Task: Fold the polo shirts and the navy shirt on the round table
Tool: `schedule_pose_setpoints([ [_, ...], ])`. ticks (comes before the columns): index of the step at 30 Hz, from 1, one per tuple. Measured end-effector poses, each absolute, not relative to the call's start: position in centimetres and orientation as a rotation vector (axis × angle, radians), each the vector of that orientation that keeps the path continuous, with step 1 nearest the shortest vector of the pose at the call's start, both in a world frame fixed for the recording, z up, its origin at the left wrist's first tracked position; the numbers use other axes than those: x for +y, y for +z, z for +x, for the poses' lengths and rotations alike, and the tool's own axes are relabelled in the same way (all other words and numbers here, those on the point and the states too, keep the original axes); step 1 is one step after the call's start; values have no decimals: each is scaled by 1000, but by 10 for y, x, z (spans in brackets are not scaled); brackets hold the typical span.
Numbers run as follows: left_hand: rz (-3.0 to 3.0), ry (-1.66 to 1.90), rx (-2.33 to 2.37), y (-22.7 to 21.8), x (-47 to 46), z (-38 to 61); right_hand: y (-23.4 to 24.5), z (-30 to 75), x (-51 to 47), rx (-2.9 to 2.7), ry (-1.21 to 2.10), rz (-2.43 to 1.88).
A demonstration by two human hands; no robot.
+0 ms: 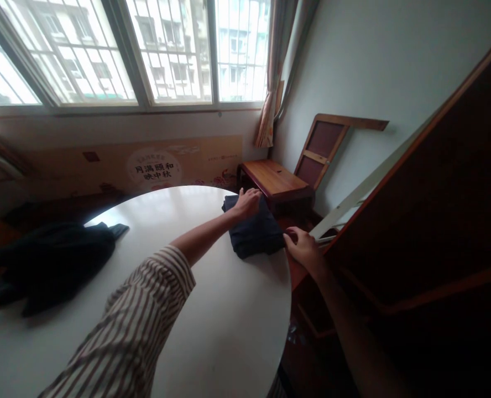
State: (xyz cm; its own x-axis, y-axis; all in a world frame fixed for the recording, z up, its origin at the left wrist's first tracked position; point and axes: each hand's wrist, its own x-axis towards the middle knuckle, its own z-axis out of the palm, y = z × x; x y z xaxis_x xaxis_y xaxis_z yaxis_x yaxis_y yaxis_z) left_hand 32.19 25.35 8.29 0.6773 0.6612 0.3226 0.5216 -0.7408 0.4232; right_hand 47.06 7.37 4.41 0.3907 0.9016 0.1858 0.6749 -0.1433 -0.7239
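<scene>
A folded dark navy cloth [256,229], perhaps a garment, lies at the far right edge of the white round table [224,309]. My left hand [249,203] rests on top of its far part, palm down, with the fingers lying over the fabric. At the near right corner, by the table's rim, my right hand [304,247] pinches the cloth between thumb and fingers. On the left side of the table sits a loose, crumpled black garment [58,265], apart from both hands.
Beyond the table stand a low wooden stool-like table [274,177] and a wooden frame [324,143] leaning at the wall. A large dark wooden panel [432,221] rises close on the right. A printed cardboard sheet [212,160] lines the wall under the barred windows.
</scene>
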Motion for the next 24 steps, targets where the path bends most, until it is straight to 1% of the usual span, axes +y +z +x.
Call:
schedule_pose_setpoints([
  [2,2733,546,948,71,221,323,62,472,89,-1521,121,-1913],
  [4,2765,377,950,56,192,324,76,460,118,-1732,33,-1752],
  [6,2778,312,974,40,172,322,81,439,147,-1932,-15,-1603],
  [8,2817,394,1011,27,162,319,69,413,163,-2003,-105,-1608],
  [11,2906,507,1024,18,157,316,31,386,153,-1840,-446,-1964],
  [12,2936,490,1019,17,156,316,18,383,145,-1782,-481,-2075],
  [13,2963,452,1007,15,154,317,8,383,136,-1753,-420,-2147],
  [14,2988,405,991,14,152,319,1,386,128,-1771,-253,-2150],
  [16,3026,337,944,12,142,321,2,395,123,-1882,180,-1959],
  [17,3044,331,909,12,135,321,10,399,127,-1942,297,-1836],
  [18,3061,339,855,12,125,319,22,399,135,-2002,322,-1721],
  [20,3074,371,694,14,100,305,52,388,161,-2079,209,-1568],
  [22,3036,393,506,21,69,275,79,363,188,-2106,100,-1503],
  [24,2969,397,401,30,43,232,94,332,203,-2120,67,-1481],
])
